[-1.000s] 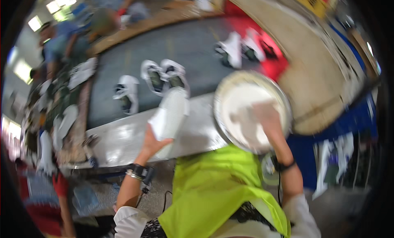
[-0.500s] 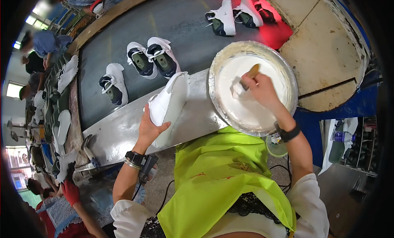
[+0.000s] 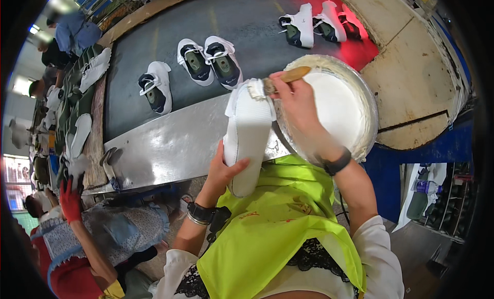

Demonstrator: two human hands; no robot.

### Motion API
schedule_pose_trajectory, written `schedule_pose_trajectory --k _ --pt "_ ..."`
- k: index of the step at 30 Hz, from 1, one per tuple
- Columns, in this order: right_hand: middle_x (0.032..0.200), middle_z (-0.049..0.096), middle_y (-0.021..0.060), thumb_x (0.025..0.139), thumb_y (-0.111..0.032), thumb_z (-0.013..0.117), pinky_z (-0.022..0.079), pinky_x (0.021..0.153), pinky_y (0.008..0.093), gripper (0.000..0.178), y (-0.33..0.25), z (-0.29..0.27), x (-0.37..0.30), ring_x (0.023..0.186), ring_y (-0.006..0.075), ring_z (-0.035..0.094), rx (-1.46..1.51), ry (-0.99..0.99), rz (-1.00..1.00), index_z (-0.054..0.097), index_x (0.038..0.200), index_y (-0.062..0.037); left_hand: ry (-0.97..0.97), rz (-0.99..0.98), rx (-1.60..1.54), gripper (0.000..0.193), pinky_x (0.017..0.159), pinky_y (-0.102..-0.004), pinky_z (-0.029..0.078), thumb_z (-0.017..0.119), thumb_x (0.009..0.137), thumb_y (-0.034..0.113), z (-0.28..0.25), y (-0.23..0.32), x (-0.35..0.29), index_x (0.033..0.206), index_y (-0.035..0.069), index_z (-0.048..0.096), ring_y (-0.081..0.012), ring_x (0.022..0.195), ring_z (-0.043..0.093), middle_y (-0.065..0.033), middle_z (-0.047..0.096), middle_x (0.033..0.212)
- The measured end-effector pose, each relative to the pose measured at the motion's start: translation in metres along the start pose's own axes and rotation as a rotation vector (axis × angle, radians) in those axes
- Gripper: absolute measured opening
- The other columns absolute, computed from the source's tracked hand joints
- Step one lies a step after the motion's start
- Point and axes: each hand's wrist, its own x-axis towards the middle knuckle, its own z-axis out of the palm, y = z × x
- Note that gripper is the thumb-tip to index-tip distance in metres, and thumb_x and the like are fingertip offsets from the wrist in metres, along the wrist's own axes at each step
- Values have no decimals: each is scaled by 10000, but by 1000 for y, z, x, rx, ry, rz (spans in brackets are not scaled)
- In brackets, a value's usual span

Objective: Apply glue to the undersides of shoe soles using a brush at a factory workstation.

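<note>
My left hand [image 3: 226, 170] grips a white shoe upper [image 3: 249, 139] near its lower end, the stitched underside turned up toward me. In my right hand [image 3: 296, 98] is a brush with a wooden handle [image 3: 295, 74]. Its white-coated bristles [image 3: 256, 89] touch the far end of the shoe's underside. Just right of the shoe stands a round metal basin [image 3: 366, 82], its rim crusted, holding a thick white liquid [image 3: 337, 111]. My right forearm passes over the basin's near left side.
Several white and dark green shoes lie on the dark belt [image 3: 175, 21], including one single shoe [image 3: 156, 89] and a group under red light [image 3: 329, 23]. A metal ledge [image 3: 154, 160] runs along the near edge. At left, a co-worker's red-gloved hand [image 3: 70, 201] is beside piled shoe parts.
My right hand has lifted the brush out of the basin and brought it left onto the shoe. The shoe has moved right and turned more upright, underside facing me.
</note>
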Motion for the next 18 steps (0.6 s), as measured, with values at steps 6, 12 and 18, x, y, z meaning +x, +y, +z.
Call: schedule_pose_trajectory --k 6,12,18 --pt "855 659 73 953 -184 587 535 677 261 246 -12 16 -29 730 130 634 -266 -230 153 639 1012 49 10 54 97 797 899 -345 492 788 775 243 -5 -10 0 1395 30 335 -217 1080 585 -134 576 1203" --pt "733 660 207 930 -240 575 506 626 369 306 12 -1 10 683 313 669 -303 2 -43 647 943 58 -27 38 96 797 904 -340 492 779 784 219 -8 -8 0 1408 26 322 -222 1088 585 -140 573 1220" --pt "747 633 254 923 -200 565 490 633 424 264 14 -22 -56 717 413 633 -550 13 2 639 929 53 -16 71 7 785 904 -338 493 770 792 188 -10 -10 4 1413 21 320 -217 1085 587 -144 573 1225"
